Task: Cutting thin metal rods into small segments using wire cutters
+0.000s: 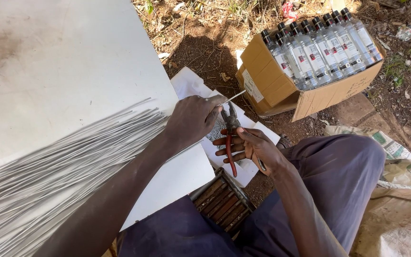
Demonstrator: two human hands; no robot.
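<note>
My left hand (191,119) pinches a thin silver wire (234,97) whose short end sticks out to the right past my fingers. My right hand (255,147) grips red-handled pliers (229,138), jaws pointing up just below the wire's end. A large bundle of long thin silver wires (63,171) lies fanned across a white board (63,62) under my left forearm.
A cardboard box (267,81) lies on its side on the dirt, filled with several clear bottles (319,47) with dark caps. White paper sheets (191,85) lie under the hands. A slatted wooden piece (222,200) sits between my knees. A printed sack (396,152) lies at right.
</note>
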